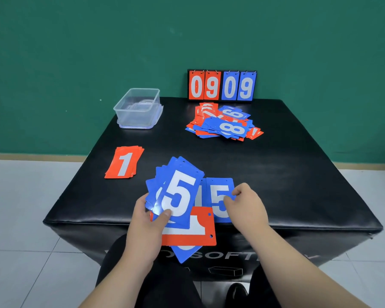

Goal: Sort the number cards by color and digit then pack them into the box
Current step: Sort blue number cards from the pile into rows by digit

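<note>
The left hand (146, 221) grasps a fan of blue cards (178, 192) over the near edge of the black worktop (298, 174). Its thumb presses on the front card, which shows a white 5. Under the fan, in the same hand, is a red 1 card (200, 232) turned sideways, and below it the corner of one more blue card (183, 254) sticks out.

The right hand (247, 207) is just beside. Its fingers (236, 192) are curled and pinch the right edge of a single blue 5 card (218, 192), which lies close to the fan.

A stack of red 1 cards (123, 162) lies on the left part of the worktop, well apart from the hands. A mixed pile (225, 123) of red and blue cards lies at the far side. Behind it a scoreboard (222, 85) stands and shows 0909. The clear box (138, 108) stands at the far left corner without cards inside.
</note>
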